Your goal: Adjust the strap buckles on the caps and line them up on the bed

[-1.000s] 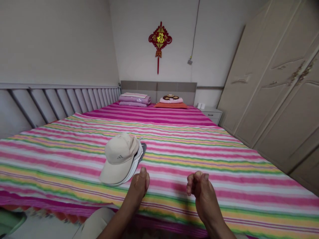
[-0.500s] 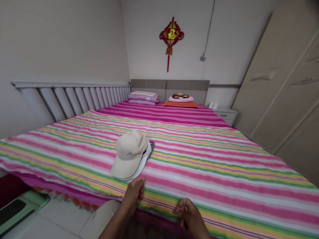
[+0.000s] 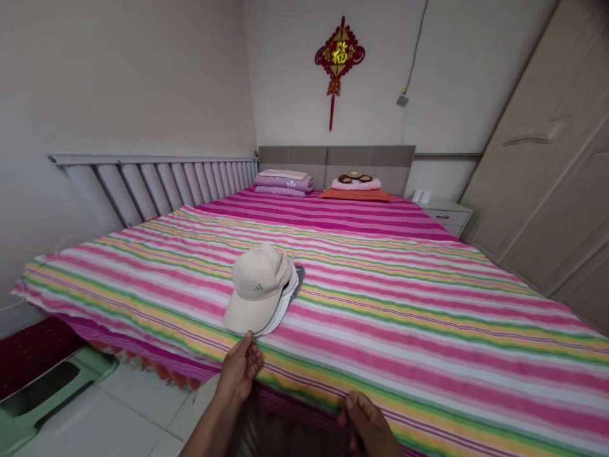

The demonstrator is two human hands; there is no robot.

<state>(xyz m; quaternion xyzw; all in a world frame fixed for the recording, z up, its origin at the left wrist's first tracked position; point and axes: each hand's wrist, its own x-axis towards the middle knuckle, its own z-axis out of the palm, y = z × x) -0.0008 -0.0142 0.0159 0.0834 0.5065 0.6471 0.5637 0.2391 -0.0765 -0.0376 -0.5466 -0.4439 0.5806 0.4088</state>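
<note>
A beige baseball cap (image 3: 259,273) lies on top of a small stack of caps on the striped bedspread. Beneath it show a white cap (image 3: 284,309) and a grey cap (image 3: 299,279). My left hand (image 3: 240,368) is at the front edge of the beige brim. Its thumb is raised against or just short of the brim and its other fingers are bent, with nothing seen in them. Over the near edge of the bed, my right hand (image 3: 364,419) has its fingers loosely bent and apart, holding nothing that I can see.
The bedspread (image 3: 404,304) covers the bed. Folded purple bedding (image 3: 285,184) and a pink folded item (image 3: 356,184) lie by the headboard (image 3: 371,162). A green stool (image 3: 61,393) stands at lower left, a nightstand (image 3: 447,216) at far right.
My left hand has moved up-left, its thumb now at the brim. My right hand has turned slightly and its fingers look more bent. The view has shifted a little; the caps lie as before.
</note>
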